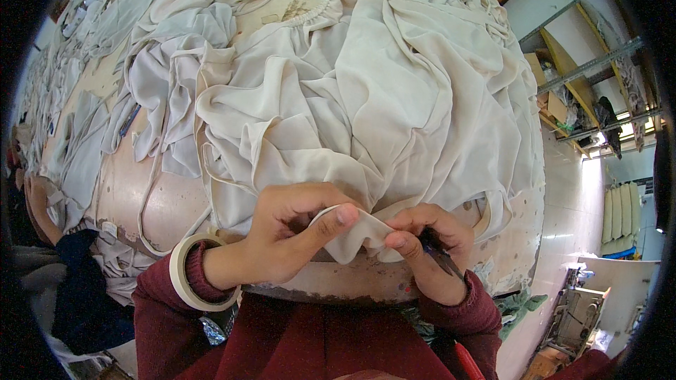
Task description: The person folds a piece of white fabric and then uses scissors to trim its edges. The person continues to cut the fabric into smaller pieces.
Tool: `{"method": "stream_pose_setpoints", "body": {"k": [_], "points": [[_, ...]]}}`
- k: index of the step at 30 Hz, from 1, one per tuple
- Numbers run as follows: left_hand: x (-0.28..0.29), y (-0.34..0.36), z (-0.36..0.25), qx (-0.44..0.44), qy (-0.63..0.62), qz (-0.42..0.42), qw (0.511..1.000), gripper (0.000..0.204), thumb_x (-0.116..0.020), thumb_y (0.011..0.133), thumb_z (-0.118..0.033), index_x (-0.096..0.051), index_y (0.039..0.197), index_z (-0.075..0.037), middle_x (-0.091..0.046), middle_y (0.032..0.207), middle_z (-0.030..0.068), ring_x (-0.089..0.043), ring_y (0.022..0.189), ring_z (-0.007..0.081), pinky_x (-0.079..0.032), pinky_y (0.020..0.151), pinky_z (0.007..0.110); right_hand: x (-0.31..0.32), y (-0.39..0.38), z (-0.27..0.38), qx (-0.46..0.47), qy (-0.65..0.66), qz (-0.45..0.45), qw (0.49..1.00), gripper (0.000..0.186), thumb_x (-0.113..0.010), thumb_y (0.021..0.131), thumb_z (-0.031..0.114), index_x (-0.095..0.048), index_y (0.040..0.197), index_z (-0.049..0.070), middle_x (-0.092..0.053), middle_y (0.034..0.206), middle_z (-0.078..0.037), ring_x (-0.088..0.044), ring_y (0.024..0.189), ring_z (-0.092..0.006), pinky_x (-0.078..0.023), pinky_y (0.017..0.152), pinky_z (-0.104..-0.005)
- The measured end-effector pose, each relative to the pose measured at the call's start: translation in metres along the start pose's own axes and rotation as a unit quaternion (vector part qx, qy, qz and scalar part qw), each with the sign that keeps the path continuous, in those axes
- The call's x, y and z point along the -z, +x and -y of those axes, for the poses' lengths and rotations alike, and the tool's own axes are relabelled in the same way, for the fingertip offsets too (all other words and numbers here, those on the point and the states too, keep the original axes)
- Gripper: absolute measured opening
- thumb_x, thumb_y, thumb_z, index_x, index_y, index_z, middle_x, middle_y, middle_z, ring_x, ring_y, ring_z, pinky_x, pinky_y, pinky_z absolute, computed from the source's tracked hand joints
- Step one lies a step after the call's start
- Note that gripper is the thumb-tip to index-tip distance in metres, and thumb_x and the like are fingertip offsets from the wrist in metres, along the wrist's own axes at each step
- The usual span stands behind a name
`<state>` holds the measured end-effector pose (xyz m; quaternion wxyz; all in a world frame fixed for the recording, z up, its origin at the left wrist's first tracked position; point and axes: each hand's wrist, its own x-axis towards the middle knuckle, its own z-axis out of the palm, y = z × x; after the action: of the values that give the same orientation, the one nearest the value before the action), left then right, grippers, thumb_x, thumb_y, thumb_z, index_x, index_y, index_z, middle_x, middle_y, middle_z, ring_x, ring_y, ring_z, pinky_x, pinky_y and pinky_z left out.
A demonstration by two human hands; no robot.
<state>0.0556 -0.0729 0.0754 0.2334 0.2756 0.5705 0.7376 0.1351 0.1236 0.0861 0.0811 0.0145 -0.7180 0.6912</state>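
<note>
A large cream fabric garment (401, 91) lies in loose folds over the table in front of me. Its near edge is pinched in both hands, with a short stretch of cloth pulled up between them. My left hand (292, 236) is closed on this edge, thumb on top. Around my left wrist sits a roll of cream tape (182, 274). My right hand (436, 250) pinches the same edge a little to the right. A dark, slim tool (440, 253) is tucked in the right palm; its kind is mostly hidden by the fingers.
More pale garments (84, 35) are heaped along the worn table (130, 193) to the left, with a blue pen-like item (129, 119) among them. Another person's arm (41, 204) shows at the far left. Metal shelving (591, 63) stands right. A red pen-like object (468, 361) is near my right sleeve.
</note>
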Motion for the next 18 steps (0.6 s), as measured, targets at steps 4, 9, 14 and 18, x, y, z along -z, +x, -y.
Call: {"method": "stream_pose_setpoints", "body": {"k": [4, 9, 14, 18], "points": [[0.0007, 0.0018, 0.0005, -0.039, 0.07, 0.028, 0.996, 0.027, -0.05, 0.102, -0.015, -0.067, 0.096, 0.005, -0.063, 0.08, 0.0065, -0.054, 0.071, 0.0073, -0.042, 0.06, 0.022, -0.0024, 0.0002, 0.0009, 0.0, -0.033, 0.012, 0.999, 0.013, -0.073, 0.087, 0.007, -0.068, 0.096, 0.0, -0.066, 0.076, -0.003, -0.06, 0.068, -0.0067, -0.046, 0.06, -0.0211], [-0.0003, 0.0021, 0.0039, -0.055, 0.068, 0.022, 0.996, 0.031, -0.047, 0.103, -0.017, -0.065, 0.094, 0.006, -0.06, 0.076, 0.0073, -0.054, 0.068, 0.0092, -0.042, 0.06, 0.024, -0.0035, 0.0005, 0.0041, -0.003, -0.004, 0.005, 1.0, 0.012, -0.069, 0.09, 0.007, -0.067, 0.097, -0.001, -0.066, 0.077, -0.004, -0.06, 0.068, -0.007, -0.047, 0.06, -0.0212], [0.0033, -0.0004, 0.0011, -0.027, 0.103, 0.024, 0.994, 0.032, -0.047, 0.103, -0.018, -0.065, 0.092, 0.006, -0.062, 0.078, 0.0097, -0.056, 0.07, 0.0111, -0.043, 0.062, 0.025, -0.0008, 0.0006, 0.0075, -0.002, -0.029, 0.011, 1.0, 0.011, -0.068, 0.091, 0.007, -0.066, 0.097, -0.002, -0.066, 0.077, -0.004, -0.061, 0.069, -0.0073, -0.047, 0.061, -0.0214], [0.0006, 0.0062, 0.0074, -0.117, 0.098, 0.026, 0.988, 0.032, -0.047, 0.103, -0.022, -0.064, 0.096, 0.003, -0.064, 0.087, 0.0108, -0.059, 0.081, 0.0144, -0.046, 0.072, 0.028, 0.0016, 0.0005, 0.0067, -0.014, -0.038, 0.026, 0.999, 0.012, -0.067, 0.092, 0.009, -0.066, 0.097, -0.001, -0.066, 0.078, -0.003, -0.06, 0.07, -0.0068, -0.047, 0.062, -0.0209]]}}
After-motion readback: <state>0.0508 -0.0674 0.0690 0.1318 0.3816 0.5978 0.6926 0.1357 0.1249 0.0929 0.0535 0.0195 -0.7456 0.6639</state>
